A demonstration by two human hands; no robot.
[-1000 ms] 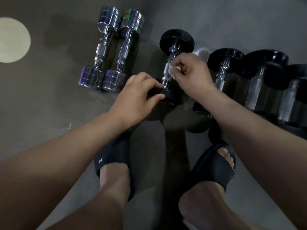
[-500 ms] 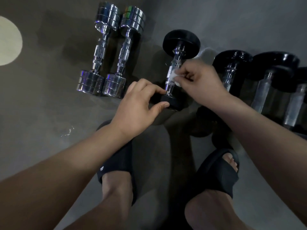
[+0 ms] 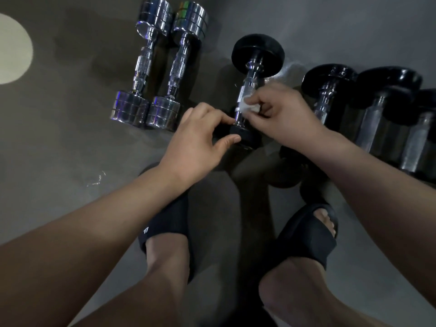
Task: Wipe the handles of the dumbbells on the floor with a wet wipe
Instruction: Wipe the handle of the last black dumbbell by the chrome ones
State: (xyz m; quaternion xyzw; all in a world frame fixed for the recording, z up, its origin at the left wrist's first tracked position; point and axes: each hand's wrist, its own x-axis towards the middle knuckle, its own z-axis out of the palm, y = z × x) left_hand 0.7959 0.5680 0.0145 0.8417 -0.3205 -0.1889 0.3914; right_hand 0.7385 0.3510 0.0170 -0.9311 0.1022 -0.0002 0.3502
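Chrome shows on the handle (image 3: 250,87) of the black dumbbell (image 3: 257,54), which lies on the grey floor (image 3: 70,142) straight ahead of the person's feet, its far head round and matte. The right hand (image 3: 287,116) pinches a crumpled white wet wipe (image 3: 249,106) between thumb and curled fingers and presses it against the lower part of that handle. The left hand (image 3: 195,142) is curled round the near end of the same dumbbell, forefinger tip at the collar and thumb tip on the black near head.

Just to the left, two chrome dumbbells (image 3: 151,64) lie side by side, their near heads touching; the right one shows a rainbow glint on its far head. To the right, more black dumbbells (image 3: 330,90) lie in a row, partly hidden behind the right forearm.

Both feet wear black slide sandals (image 3: 306,234). The left one carries a small white logo (image 3: 146,230), too small to read as letters. No other writing can be made out on the weights. A pale round patch (image 3: 11,48) sits on the floor at the far left edge.
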